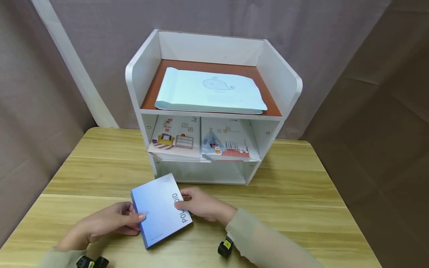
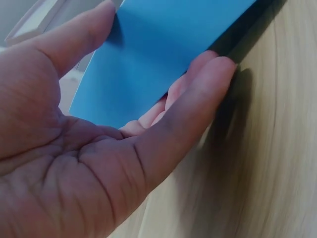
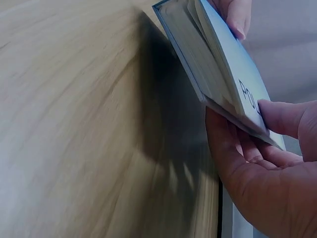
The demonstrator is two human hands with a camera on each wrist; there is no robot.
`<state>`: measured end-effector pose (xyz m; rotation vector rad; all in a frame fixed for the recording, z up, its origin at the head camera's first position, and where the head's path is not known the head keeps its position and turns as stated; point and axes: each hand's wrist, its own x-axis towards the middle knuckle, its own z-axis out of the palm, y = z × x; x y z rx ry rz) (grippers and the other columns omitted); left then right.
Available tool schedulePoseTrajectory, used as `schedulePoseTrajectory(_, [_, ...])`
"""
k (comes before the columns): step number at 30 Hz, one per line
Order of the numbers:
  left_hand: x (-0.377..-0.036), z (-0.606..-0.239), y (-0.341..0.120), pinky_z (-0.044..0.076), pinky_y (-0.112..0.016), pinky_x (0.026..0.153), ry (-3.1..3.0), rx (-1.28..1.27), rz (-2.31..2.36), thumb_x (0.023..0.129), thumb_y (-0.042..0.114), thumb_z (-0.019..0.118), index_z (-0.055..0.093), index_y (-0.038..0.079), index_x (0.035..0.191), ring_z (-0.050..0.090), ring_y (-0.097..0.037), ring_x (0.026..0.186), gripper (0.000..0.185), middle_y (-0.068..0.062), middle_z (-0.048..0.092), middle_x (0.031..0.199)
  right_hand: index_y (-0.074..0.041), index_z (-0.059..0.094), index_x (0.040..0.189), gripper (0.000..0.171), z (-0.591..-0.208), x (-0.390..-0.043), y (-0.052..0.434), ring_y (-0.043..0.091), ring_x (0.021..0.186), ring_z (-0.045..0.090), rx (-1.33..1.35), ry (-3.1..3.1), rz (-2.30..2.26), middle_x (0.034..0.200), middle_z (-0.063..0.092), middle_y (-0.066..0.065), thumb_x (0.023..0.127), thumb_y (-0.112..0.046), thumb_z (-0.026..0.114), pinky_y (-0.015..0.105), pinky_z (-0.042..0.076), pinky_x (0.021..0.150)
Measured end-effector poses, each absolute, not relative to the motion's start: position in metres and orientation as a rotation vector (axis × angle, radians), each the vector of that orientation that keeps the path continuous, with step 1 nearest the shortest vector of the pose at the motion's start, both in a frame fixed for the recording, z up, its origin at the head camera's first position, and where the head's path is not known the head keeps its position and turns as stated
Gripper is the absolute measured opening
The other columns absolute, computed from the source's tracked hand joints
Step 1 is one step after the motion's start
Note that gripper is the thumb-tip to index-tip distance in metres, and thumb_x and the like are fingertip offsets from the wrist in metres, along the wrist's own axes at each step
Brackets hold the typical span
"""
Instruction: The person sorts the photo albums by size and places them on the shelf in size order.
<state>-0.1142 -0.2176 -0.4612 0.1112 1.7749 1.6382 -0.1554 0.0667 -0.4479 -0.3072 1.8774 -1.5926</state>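
A pale blue photo album (image 1: 156, 212) with a hard cover and dark "POL…OID" lettering is held tilted over the table, in front of a small white shelf. My left hand (image 1: 108, 222) grips its left edge, thumb on the cover and fingers underneath. At the opposite edge, beside the lettering, my right hand (image 1: 204, 204) pinches it between thumb and fingers. The left wrist view shows the plain blue spine side (image 2: 143, 54) between thumb and fingers. In the right wrist view the page edges (image 3: 203, 59) show between the covers, with a shadow on the wood below.
The white shelf (image 1: 279, 78) stands at the table's back. On its brown top lies a light blue packet (image 1: 201, 96) with a whale drawing. Two illustrated books (image 1: 181, 139) lie side by side on the middle level. Wood tabletop (image 1: 301, 208) extends to both sides; curtains hang behind.
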Motion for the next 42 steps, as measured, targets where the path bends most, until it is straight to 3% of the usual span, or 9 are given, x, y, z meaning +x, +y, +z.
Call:
schedulePoseTrajectory(8, [-0.118,-0.46,-0.199,0.056,-0.044,0.082,1.809,0.127,1.607,0.094,0.025,0.065,0.043,-0.01,0.108,0.064,-0.027,0.092,0.043,-0.019,0.058,0.1,0.0,0.062,0.113,0.02,-0.45,-0.155,0.088,0.023,0.088,0.066,-0.293,1.852,-1.615,0.103,0.066,0.011,0.095,-0.008,0.062,0.035,0.057,0.077])
schedulePoseTrajectory(18, [-0.122,-0.457,-0.182,0.057,-0.043,0.081,1.86,0.148,1.619,0.093,0.028,0.067,0.041,-0.012,0.115,0.063,-0.027,0.092,0.053,-0.018,0.058,0.1,0.0,0.052,0.129,0.035,-0.45,-0.152,0.105,0.024,0.094,0.065,-0.24,1.885,-1.644,0.11,0.064,0.012,0.097,-0.01,0.06,0.036,0.057,0.079])
schedulePoseTrajectory(26, [-0.126,-0.456,-0.17,0.056,-0.045,0.082,1.864,0.146,1.694,0.093,0.027,0.066,0.032,-0.015,0.13,0.064,-0.029,0.096,0.066,-0.019,0.058,0.106,0.002,0.048,0.132,0.037,-0.451,-0.154,0.109,0.025,0.097,0.064,-0.18,1.837,-1.758,0.113,0.063,0.013,0.098,-0.01,0.057,0.037,0.057,0.081])
schedulePoseTrajectory(37, [-0.126,-0.462,-0.152,0.056,-0.043,0.082,1.83,0.144,1.759,0.093,0.024,0.067,0.026,-0.016,0.132,0.064,-0.029,0.096,0.069,-0.019,0.059,0.104,0.005,0.047,0.134,0.04,-0.455,-0.16,0.116,0.023,0.097,0.064,-0.129,1.874,-1.826,0.116,0.062,0.015,0.1,-0.013,0.055,0.035,0.055,0.084])
schedulePoseTrajectory(42, [-0.126,-0.466,-0.144,0.055,-0.044,0.084,1.802,0.137,1.781,0.091,0.023,0.069,0.016,-0.012,0.141,0.064,-0.03,0.1,0.081,-0.02,0.06,0.11,0.005,0.044,0.136,0.042,-0.458,-0.163,0.12,0.024,0.098,0.064,-0.105,1.86,-1.849,0.118,0.063,0.015,0.1,-0.014,0.054,0.036,0.056,0.084])
